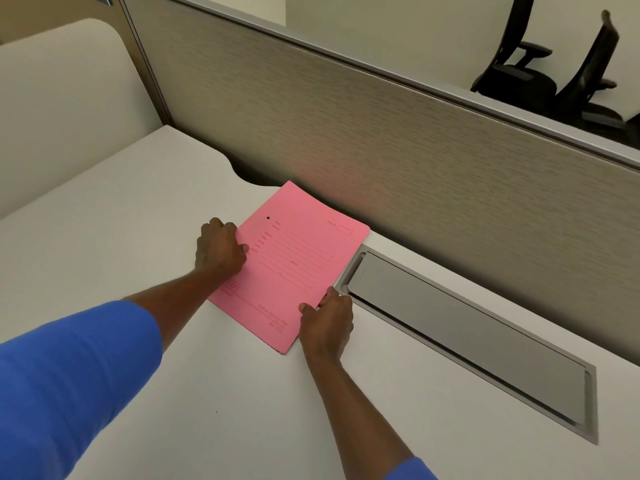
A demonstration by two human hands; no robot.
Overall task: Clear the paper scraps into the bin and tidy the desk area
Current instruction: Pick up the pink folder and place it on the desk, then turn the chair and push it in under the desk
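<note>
Pink folder (294, 265) flat on desk (138, 209); left hand (220, 249) curled on its edge, right hand (325, 322) pinching near corner.

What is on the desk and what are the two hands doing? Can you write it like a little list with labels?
desk: white desk, mostly bare
folder: pink folder lying flat, turned at an angle, far corner near the grey partition
left hand: left hand curled on the folder's left edge
right hand: right hand gripping the folder's near right edge
cable tray: grey cable tray lid set into the desk, shut, right of the folder
paper scraps: none in view
bin: not in view
behind partition: two black office chairs
</note>
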